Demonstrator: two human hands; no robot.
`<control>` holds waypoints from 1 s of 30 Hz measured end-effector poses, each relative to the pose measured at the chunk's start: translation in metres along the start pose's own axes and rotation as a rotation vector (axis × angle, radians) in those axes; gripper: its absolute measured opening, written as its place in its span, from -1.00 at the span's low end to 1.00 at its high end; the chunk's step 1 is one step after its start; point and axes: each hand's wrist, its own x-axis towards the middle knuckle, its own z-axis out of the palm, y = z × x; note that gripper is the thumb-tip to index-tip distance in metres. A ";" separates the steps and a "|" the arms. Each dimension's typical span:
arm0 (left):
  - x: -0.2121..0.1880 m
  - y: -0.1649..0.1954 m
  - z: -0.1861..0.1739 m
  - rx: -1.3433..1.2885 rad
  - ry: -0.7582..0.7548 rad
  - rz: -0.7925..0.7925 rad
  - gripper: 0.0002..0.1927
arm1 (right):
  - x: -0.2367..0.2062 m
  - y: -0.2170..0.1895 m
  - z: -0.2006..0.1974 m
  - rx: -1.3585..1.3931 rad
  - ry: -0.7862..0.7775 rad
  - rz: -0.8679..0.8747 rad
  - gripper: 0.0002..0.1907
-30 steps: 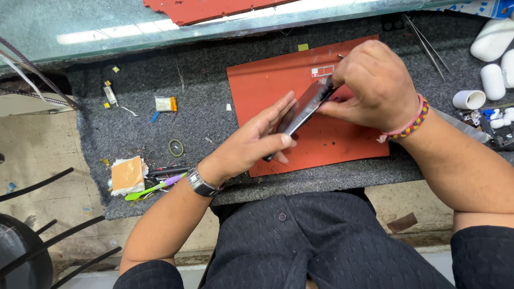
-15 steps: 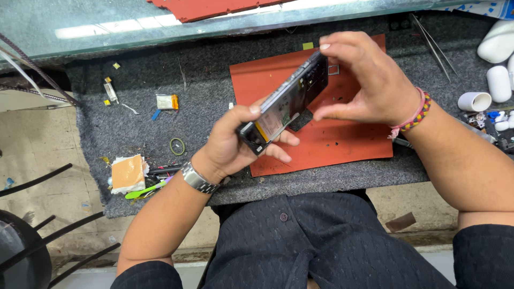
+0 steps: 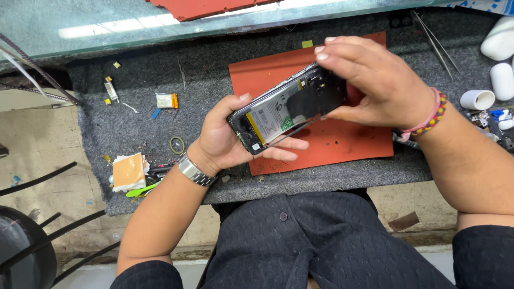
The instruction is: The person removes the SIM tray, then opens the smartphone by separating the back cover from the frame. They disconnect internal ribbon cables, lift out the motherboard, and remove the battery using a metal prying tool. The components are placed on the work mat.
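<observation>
An opened smartphone (image 3: 286, 109) with its back off shows a pale battery and dark inner boards. It is tilted up above a red work mat (image 3: 342, 142). My left hand (image 3: 227, 136) cups its lower end from underneath. My right hand (image 3: 375, 80) grips its upper end, fingers curled over the top edge. A thin loose edge or strip hangs along the phone's lower side.
The mat lies on a grey felt pad (image 3: 139, 69) over a glass counter. On the pad are a small battery cell (image 3: 167, 100), a rubber ring (image 3: 177, 145), an orange sponge block (image 3: 128, 172), a green pry tool (image 3: 142, 189), tweezers (image 3: 433, 40). White plastic parts (image 3: 500, 59) sit at the right.
Both hands lifted the phone off the mat and turned it so its open inside faces up. It now sits higher and nearer to me.
</observation>
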 end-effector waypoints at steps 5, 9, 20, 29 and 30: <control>0.001 0.004 -0.001 0.007 -0.027 -0.014 -0.13 | -0.006 0.002 -0.013 -0.031 0.070 0.078 -0.05; 0.001 0.003 0.000 0.045 0.003 -0.056 -0.12 | -0.020 0.008 -0.019 -0.185 0.177 0.160 -0.07; 0.000 -0.001 -0.001 0.075 -0.094 -0.191 -0.10 | -0.025 0.009 -0.024 -0.281 0.157 0.148 -0.10; -0.005 -0.007 -0.001 0.080 -0.220 -0.296 -0.08 | -0.013 0.011 -0.012 -0.062 -0.024 0.191 -0.07; -0.006 -0.006 0.000 0.085 -0.217 -0.290 -0.08 | -0.012 0.012 -0.011 -0.067 -0.049 0.206 -0.06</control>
